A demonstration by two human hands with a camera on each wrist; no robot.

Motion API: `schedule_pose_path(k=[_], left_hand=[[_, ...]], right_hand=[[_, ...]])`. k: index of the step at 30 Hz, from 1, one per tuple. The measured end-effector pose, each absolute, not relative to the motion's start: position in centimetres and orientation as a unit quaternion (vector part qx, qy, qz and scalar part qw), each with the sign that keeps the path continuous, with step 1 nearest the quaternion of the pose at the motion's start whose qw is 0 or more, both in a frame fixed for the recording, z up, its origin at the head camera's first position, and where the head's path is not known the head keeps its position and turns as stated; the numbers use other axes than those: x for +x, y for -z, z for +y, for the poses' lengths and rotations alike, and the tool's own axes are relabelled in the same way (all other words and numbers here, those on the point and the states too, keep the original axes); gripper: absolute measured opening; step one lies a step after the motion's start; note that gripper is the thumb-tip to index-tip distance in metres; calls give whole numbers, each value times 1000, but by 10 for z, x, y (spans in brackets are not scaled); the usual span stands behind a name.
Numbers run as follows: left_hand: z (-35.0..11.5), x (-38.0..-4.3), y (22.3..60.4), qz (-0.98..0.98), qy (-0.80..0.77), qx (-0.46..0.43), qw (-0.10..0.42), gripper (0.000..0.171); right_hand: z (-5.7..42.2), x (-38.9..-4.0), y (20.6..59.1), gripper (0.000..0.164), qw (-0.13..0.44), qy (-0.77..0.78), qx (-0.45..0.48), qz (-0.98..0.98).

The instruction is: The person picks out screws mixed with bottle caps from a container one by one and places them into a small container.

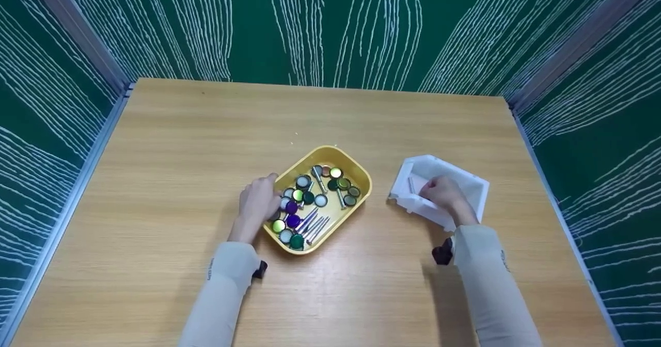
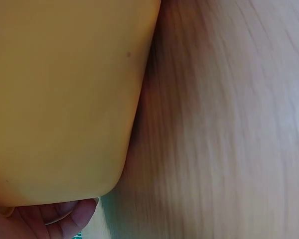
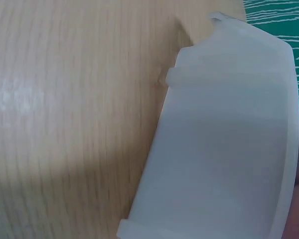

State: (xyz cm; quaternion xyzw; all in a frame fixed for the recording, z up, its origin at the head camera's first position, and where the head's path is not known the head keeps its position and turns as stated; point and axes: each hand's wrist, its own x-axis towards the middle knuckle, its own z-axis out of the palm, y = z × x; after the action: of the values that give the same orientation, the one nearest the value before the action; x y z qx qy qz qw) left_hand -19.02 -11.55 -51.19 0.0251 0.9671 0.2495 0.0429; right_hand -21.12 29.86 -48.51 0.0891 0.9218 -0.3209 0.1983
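Note:
A yellow plastic tray holds several screws and several bottle caps in purple, green, yellow-green and silver. At its left side, my left hand grips the tray's edge; the left wrist view shows bent fingers against the tray's outer wall. My right hand reaches down inside a white plastic bin, fingers curled low near its left part. Beside those fingertips lies a thin screw. I cannot tell whether the right fingers hold anything, as the hand's back hides them.
Both containers stand on a wooden table, the white bin to the right of the tray. Small pale crumbs lie behind the tray. Green walls with white wavy lines enclose the table at the back and sides.

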Motion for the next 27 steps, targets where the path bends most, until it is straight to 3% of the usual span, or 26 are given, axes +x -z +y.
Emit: schedule_pose_path(k=[7,18,27], left_hand=[[-115,-190,512,967,-249,28,37,40],[-115,-189,514,971,-235,28,17,30],[-115,-191,513,972,-233,27,24,32]], right_hand=[[299,-210,483,20,198,325,86,921],[292,-214,471,24,141,326,39,934],[275,-218,454,25,116,345,24,931]])
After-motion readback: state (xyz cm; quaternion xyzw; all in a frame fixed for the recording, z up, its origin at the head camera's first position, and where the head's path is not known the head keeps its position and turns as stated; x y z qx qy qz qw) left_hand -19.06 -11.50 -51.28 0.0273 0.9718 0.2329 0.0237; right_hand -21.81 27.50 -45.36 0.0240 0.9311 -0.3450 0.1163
